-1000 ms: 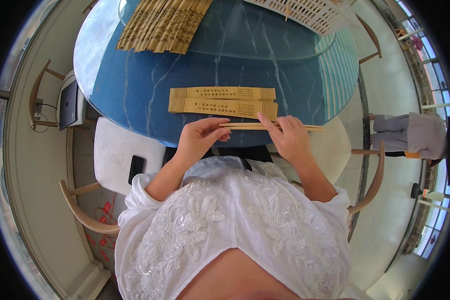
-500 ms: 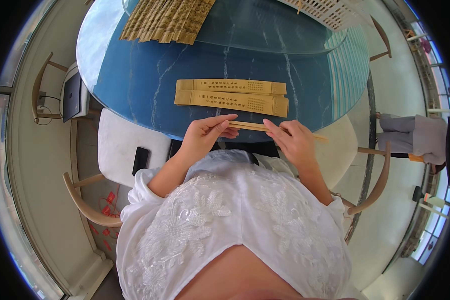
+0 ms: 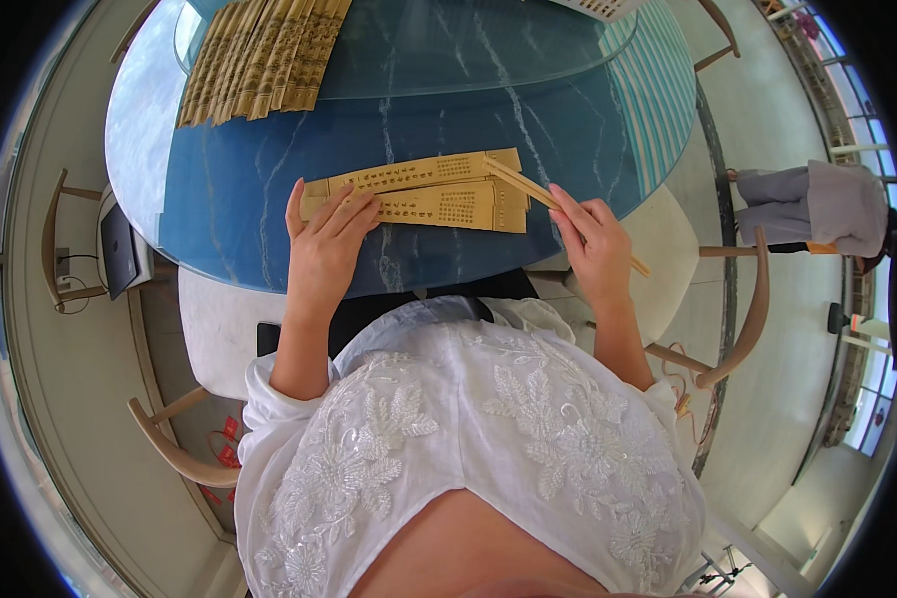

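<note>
While the right hand pinches a pair of pale wooden chopsticks between closed thumb and fingers, the left hand lies palm down with its fingers loosely spread, resting across the left ends of the near sleeve and the far sleeve; no firm grip is evident there. The chopsticks slant from beyond the near sleeve's right end, their tips over the right end of the far sleeve, their other ends protruding below the right hand. Whether the tips touch or enter the paper cannot be told.

Step in hand, as judged: bringing the tips to the sleeve end while the left hand steadies the paper. The next move appears to call for turning the chopsticks in line with the sleeve.

Condition: the chopsticks look straight and plain, set close together. Both sleeves are flat, gold-brown, with dark printed characters; they overlap at the left and fan apart rightward.

Beneath the near sleeve is the blue table, white-veined. Beyond the sleeve to the left lies a pile of patterned gold strips; beyond it to the right, a white basket, mostly out of view.
</note>
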The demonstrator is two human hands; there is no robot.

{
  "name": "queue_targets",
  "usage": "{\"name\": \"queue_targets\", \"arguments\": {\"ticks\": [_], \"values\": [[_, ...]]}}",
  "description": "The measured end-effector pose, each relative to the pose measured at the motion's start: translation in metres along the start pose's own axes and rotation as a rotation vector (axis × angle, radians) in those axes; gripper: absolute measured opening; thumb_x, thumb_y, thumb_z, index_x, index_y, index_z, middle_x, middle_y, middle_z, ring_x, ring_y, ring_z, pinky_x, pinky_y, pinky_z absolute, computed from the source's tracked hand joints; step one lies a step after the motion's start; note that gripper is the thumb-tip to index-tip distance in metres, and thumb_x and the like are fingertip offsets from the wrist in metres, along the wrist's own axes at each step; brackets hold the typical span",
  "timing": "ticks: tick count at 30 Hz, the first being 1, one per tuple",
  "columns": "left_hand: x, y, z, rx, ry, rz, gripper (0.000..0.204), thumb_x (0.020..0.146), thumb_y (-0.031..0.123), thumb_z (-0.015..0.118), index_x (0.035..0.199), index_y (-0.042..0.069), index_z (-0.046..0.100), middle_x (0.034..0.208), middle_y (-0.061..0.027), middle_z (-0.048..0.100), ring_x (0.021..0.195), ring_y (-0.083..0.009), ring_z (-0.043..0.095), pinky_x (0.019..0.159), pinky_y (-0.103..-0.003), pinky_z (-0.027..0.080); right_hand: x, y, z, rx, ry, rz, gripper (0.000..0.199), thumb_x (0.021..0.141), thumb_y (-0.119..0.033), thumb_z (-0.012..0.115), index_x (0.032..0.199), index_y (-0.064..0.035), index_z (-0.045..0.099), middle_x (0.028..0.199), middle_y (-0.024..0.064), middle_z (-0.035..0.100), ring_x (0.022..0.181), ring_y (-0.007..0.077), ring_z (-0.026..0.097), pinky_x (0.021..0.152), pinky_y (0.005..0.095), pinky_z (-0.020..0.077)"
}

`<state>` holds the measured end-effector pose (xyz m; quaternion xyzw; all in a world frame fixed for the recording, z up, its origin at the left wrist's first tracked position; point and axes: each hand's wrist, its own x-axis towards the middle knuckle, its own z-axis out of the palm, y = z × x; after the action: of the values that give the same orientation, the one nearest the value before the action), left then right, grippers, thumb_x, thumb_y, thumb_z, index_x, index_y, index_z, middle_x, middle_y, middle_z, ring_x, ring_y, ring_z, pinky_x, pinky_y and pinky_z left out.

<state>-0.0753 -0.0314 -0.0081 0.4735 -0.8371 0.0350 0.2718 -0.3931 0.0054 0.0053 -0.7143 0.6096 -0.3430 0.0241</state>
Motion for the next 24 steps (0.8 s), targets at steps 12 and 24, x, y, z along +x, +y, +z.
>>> {"name": "queue_targets", "arguments": {"ticks": [12, 24], "values": [[0.012, 0.002, -0.011, -0.338, 0.208, -0.334, 0.011, 0.087, 0.01, 0.07, 0.098, 0.005, 0.069, 0.092, -0.0048, 0.07, 0.085, -0.0161, 0.066, 0.09, -0.032, 0.047, 0.014, -0.001, 0.008, 0.082, 0.078, 0.09, 0.032, 0.089, -0.011, 0.071, 0.12, -0.0168, 0.071, 0.069, 0.0014, 0.052, 0.055, 0.0117, 0.048, 0.051, 0.0276, 0.0391], [0.011, 0.012, 0.008, -1.904, 0.186, -1.09, 0.023, 0.097, 0.022, 0.062, 0.111, 0.005, 0.067, 0.1, -0.0049, 0.071, 0.09, -0.015, 0.068, 0.078, -0.03, 0.053, 0.019, -0.041, 0.013, 0.325, -0.009, 0.078, 0.032, 0.088, -0.006, 0.07, 0.12, -0.0105, 0.07, 0.067, 0.0002, 0.048, 0.054, 0.0082, 0.039, 0.051, 0.024, 0.0339]]}}
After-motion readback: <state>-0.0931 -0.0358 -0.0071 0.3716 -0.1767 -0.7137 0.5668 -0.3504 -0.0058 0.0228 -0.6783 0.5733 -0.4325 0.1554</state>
